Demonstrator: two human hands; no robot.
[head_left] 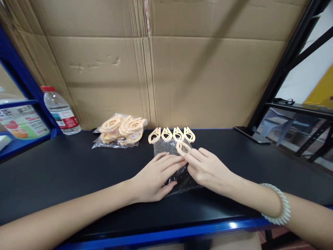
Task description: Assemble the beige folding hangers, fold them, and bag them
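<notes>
Both hands pressing flat, fingers open, on clear plastic bag [179, 175]: left hand [156, 177], right hand [208, 168] fingertips touching beige clip [183, 148].

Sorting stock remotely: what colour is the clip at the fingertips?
Pale peach-beige, same as the row behind it; the clip shows best in the head view.

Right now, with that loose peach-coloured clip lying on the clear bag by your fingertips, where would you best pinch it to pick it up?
Probably by its near rim, coming from above on the side nearest you. The peach clip lies flat on the clear plastic bag, and its open middle lets a fingertip hook through the loop. The right hand already touches that near edge, while the left hand lies flat on the bag.
</notes>
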